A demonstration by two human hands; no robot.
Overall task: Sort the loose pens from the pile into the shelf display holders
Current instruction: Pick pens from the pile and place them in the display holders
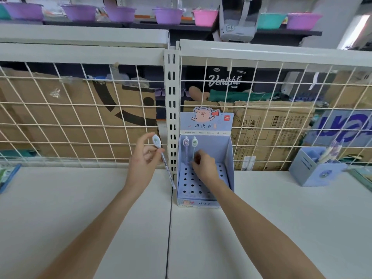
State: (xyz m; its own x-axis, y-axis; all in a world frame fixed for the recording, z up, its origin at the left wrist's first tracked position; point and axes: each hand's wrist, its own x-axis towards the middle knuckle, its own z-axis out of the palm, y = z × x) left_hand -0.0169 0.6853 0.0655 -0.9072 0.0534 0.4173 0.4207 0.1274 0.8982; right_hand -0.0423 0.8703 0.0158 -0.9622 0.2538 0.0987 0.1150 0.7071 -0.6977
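A pale blue cardboard display holder (226,158) with a pig header card stands on the white shelf against the wire grid. Its base has rows of round holes. Two pens stand upright in the back row: a purple-capped pen (185,143) and a green-capped pen (194,142). My right hand (204,168) is inside the holder, fingers pinching the lower shaft of the green-capped pen. My left hand (142,164) hovers just left of the holder and holds a loose white pen (163,158) with an oval cap, tip pointing down.
A blue pen cup (314,170) with several pens stands at the right on the shelf (281,208). A wire grid (80,117) backs the shelf, with cardboard boxes behind it. A slotted upright post (171,109) stands just left of the holder. Coloured bowls line a higher shelf.
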